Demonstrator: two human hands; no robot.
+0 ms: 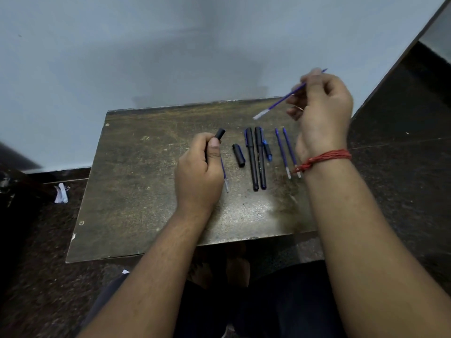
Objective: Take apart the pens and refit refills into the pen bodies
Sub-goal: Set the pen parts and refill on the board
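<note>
Right hand [322,111] pinching blue refill [280,101] aloft, aimed for insertion; left hand [200,167] closed around black pen body [219,135], mouth upward to receive.

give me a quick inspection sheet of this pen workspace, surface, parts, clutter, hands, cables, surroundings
surface: small worn wooden table, scratched and stained
job's things: two black pens lying side by side; loose black cap left of them; small blue and black piece beside them; two blue refills lying parallel on the right; another refill partly hidden by the left hand
clutter: crumpled paper scrap on the floor, left of the table
grippers: left hand closed on a black pen body; right hand raised, pinching a blue refill
cables: nothing seen
surroundings: pale wall behind, dark speckled floor
</note>
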